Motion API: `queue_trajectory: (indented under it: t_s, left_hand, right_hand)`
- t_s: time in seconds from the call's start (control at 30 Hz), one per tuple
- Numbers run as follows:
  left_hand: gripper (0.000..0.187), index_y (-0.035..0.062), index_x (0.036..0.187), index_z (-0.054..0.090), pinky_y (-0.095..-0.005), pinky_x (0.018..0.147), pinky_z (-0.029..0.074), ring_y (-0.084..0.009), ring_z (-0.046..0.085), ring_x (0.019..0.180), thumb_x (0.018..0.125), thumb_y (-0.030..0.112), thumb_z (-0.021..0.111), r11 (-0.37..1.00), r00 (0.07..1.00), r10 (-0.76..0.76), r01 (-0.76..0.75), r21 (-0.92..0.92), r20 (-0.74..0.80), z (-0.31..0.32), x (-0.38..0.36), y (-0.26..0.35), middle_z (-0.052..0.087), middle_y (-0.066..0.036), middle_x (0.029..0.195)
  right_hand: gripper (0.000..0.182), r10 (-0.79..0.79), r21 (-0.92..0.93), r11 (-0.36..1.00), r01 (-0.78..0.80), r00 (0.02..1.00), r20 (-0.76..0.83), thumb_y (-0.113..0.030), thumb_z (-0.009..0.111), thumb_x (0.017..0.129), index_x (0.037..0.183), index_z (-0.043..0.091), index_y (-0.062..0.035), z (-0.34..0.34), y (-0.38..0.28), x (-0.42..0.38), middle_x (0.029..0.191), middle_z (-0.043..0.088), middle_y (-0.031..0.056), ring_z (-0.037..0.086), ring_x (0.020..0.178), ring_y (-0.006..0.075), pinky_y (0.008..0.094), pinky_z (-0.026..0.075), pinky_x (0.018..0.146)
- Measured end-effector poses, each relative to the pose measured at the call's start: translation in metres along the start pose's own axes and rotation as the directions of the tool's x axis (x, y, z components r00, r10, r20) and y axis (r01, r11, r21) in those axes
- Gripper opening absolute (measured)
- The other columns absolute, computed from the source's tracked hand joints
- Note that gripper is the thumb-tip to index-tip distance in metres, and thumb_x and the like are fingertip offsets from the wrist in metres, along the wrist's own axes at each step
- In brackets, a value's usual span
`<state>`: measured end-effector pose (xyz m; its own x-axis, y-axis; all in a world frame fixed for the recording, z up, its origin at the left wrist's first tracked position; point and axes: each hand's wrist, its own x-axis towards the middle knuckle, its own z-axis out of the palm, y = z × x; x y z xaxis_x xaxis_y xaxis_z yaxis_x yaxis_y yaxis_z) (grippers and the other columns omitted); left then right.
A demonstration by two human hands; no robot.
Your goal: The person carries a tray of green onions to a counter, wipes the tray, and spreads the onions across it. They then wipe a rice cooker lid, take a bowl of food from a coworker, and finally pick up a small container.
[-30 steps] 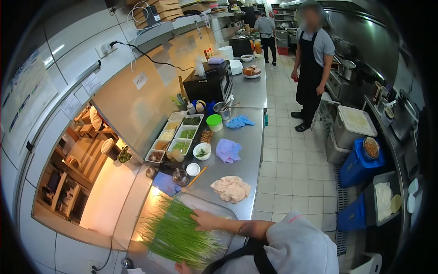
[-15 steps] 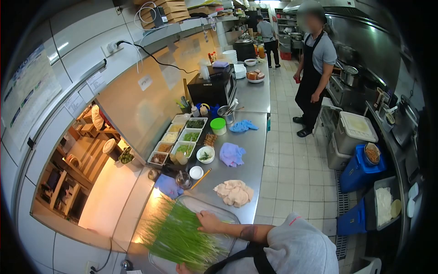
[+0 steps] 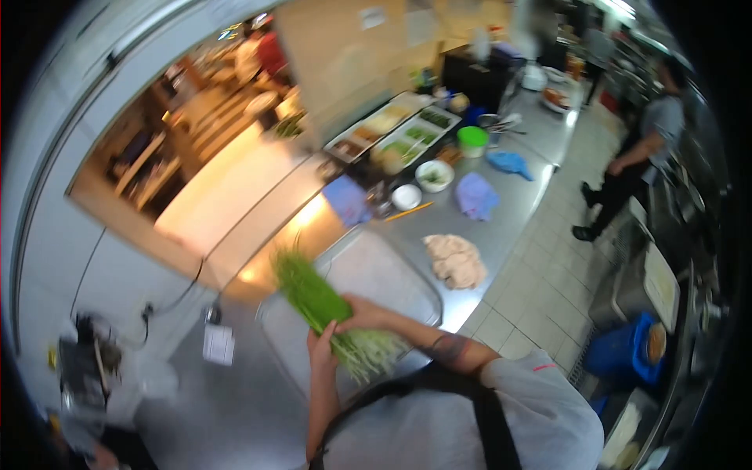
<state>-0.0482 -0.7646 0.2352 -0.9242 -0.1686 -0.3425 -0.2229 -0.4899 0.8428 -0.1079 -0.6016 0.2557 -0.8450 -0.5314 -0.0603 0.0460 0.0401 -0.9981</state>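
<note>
A bunch of long, thin green onions (image 3: 308,291) is gathered between my two hands, green tips toward the serving window and pale ends toward my body. My left hand (image 3: 323,343) is closed around its near side. On the other side, my right hand (image 3: 362,313) grips the same stalks, fingers partly hidden. Beneath them lies a shallow rectangular tray (image 3: 395,270) on the steel counter; its far part is bare.
Beyond the tray are a crumpled beige cloth (image 3: 456,262), a purple cloth (image 3: 476,196), a yellow pencil (image 3: 410,211), a white bowl (image 3: 434,176) and several topping containers (image 3: 407,141). A co-worker (image 3: 650,145) stands in the aisle at right. A paper slip (image 3: 218,345) lies at left.
The green onions were spread wide over the tray; now they are drawn together into a narrow bunch between both hands. The view has turned left, and the co-worker appears farther right.
</note>
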Motion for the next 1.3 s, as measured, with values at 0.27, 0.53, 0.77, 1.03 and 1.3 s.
queue_trajectory:
  t_s: [0.27, 0.53, 0.77, 1.03, 1.3]
  left_hand:
    - [0.038, -0.0038, 0.128, 0.045, -0.0381, 0.077, 0.054, -0.0259, 0.062, 0.098, 0.094, 0.01, 0.056, 0.954, 0.977, -0.045, 0.104, 0.281, -0.209, -0.095, -0.027, 0.017, 0.058, -0.015, 0.117]
    - [0.04, -0.0024, 0.127, 0.046, -0.0366, 0.076, 0.054, -0.0247, 0.061, 0.099, 0.092, 0.01, 0.061, 0.99, 0.964, -0.066, 0.095, 0.103, -0.256, -0.06, 0.003, 0.001, 0.059, -0.014, 0.117]
    - [0.043, -0.0006, 0.127, 0.048, -0.0366, 0.081, 0.054, -0.0244, 0.062, 0.101, 0.087, 0.0, 0.064, 0.998, 1.0, 0.023, -0.023, 0.058, 0.004, -0.022, 0.003, 0.029, 0.06, -0.014, 0.117]
    - [0.046, -0.0031, 0.129, 0.047, -0.0391, 0.086, 0.051, -0.025, 0.063, 0.101, 0.086, 0.002, 0.064, 0.813, 0.978, 0.102, 0.024, 0.582, -0.182, -0.101, 0.004, 0.03, 0.063, -0.016, 0.115]
    - [0.044, -0.0056, 0.123, 0.051, -0.037, 0.081, 0.053, -0.0256, 0.064, 0.096, 0.086, 0.01, 0.07, 0.957, 0.989, -0.05, 0.088, 0.275, -0.141, -0.056, 0.015, -0.004, 0.062, -0.018, 0.115]
  right_hand:
    - [0.057, 0.186, -0.139, 0.97, -0.199, 0.977, -0.101, -0.009, 0.074, 0.076, 0.128, 0.051, -0.0008, -0.033, 0.025, 0.015, 0.11, 0.065, 0.013, 0.063, 0.096, 0.0227, 0.0345, 0.051, 0.085]
    - [0.063, 0.138, -0.168, 0.975, -0.147, 0.988, -0.062, -0.007, 0.077, 0.074, 0.13, 0.048, -0.0003, 0.02, 0.072, 0.025, 0.115, 0.063, 0.0132, 0.06, 0.104, 0.0214, 0.0339, 0.047, 0.091]
    - [0.067, 0.051, 0.25, 0.967, -0.052, 0.999, 0.012, 0.002, 0.073, 0.075, 0.134, 0.042, -0.0001, 0.022, -0.003, 0.006, 0.118, 0.059, 0.0113, 0.055, 0.11, 0.0196, 0.033, 0.044, 0.098]
    - [0.065, 0.094, 0.04, 0.995, -0.087, 0.961, -0.261, -0.002, 0.068, 0.077, 0.136, 0.041, 0.0021, -0.013, 0.084, 0.03, 0.124, 0.06, 0.0193, 0.059, 0.114, 0.0282, 0.0335, 0.045, 0.097]
    - [0.082, 0.051, 0.067, 0.997, -0.045, 0.994, -0.097, -0.001, 0.077, 0.072, 0.142, 0.034, -0.0036, 0.043, 0.071, 0.023, 0.128, 0.054, 0.0126, 0.055, 0.113, 0.0229, 0.0338, 0.045, 0.097]
